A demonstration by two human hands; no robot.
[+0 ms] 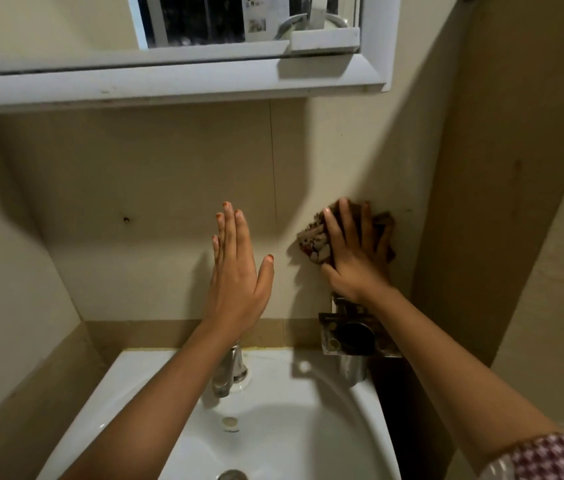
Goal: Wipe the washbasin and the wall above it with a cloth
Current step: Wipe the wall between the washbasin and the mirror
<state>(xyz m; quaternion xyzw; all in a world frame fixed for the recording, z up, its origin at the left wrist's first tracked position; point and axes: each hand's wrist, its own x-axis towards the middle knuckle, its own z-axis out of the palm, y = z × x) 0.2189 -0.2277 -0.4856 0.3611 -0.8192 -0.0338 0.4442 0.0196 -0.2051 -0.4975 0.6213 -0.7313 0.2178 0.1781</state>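
A white washbasin fills the bottom of the head view, with a chrome tap at its back. Above it rises the beige wall. My right hand lies flat on a brown patterned cloth and presses it against the wall, right of a vertical panel seam. My left hand rests flat against the wall left of that seam, fingers straight and together, holding nothing.
A white-framed mirror hangs above. A metal holder with a steel cup is fixed to the wall just under my right wrist. A side wall juts out at the right. A small dark hole marks the wall.
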